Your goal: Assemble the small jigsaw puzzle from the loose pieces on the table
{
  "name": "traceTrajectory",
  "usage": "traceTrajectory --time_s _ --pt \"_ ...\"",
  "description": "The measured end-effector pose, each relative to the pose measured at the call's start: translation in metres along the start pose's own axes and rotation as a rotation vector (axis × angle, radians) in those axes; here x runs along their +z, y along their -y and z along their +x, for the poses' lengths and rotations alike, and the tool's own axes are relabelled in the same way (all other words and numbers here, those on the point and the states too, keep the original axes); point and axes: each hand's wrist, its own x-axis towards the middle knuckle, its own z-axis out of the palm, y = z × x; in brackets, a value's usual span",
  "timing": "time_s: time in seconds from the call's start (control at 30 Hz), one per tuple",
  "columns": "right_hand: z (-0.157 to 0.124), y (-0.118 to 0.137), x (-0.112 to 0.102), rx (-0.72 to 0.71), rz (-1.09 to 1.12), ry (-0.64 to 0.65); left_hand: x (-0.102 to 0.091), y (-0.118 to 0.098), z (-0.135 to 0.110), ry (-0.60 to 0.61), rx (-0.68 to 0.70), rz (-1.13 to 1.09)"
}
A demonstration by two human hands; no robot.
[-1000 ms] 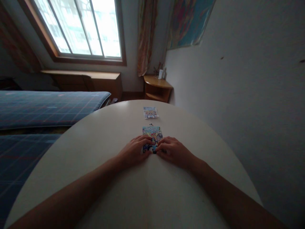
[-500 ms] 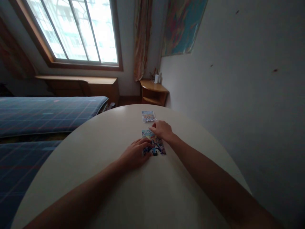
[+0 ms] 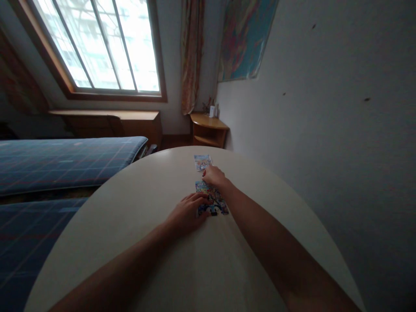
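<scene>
A small, colourful jigsaw puzzle (image 3: 222, 207) lies flat on the round table, its near edge uneven with notched outlines. My left hand (image 3: 188, 210) rests over its left side, fingers stretched out and slightly spread on the surface. At the puzzle's far edge is my right hand (image 3: 213, 177), its fingers pinched together and pointing left. Whatever they hold, if anything, is too small and hidden to name. Just beyond the right hand lies a small picture card (image 3: 202, 161) in similar colours, its lower right corner close to the knuckles.
The white round table (image 3: 146, 186) carries the puzzle and card. To the left are blue plaid mattresses (image 3: 71, 160). A wooden corner shelf (image 3: 208, 121) stands past the far edge, and a bare wall (image 3: 308, 143) runs along the right.
My right hand has shifted slightly left along the puzzle's far edge, its fingers curled in more. The left hand stays on the puzzle. The whole view has tilted a little.
</scene>
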Motion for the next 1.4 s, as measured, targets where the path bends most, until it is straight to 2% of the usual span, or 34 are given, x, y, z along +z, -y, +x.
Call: traceTrajectory --time_s 0.17,0.33,0.43,0.47,0.6,0.87,1.4 --pt "-0.017 -0.018 -0.003 -0.144 0.168 -0.117 0.001 0.001 0.0 -0.014 0.005 -0.019" --pt "-0.061 -0.049 -0.005 -0.25 0.37 -0.161 0.002 0.002 0.001 -0.072 -0.052 -0.053" --pt "-0.092 -0.061 0.003 -0.302 0.48 -0.161 0.004 0.001 0.001 -0.125 -0.123 -0.011" --pt "-0.1 -0.064 0.007 -0.327 0.581 -0.165 0.005 0.0 0.001 -0.14 -0.134 0.016" --pt "-0.122 -0.066 0.023 -0.327 0.796 -0.242 0.006 -0.005 0.001 -0.205 -0.104 0.076" --pt "-0.131 -0.062 0.028 -0.375 0.857 -0.226 0.008 -0.006 0.0 -0.307 -0.018 0.058" --pt "-0.131 -0.074 0.026 -0.424 0.845 -0.146 0.006 -0.008 -0.001 -0.294 -0.003 0.043"
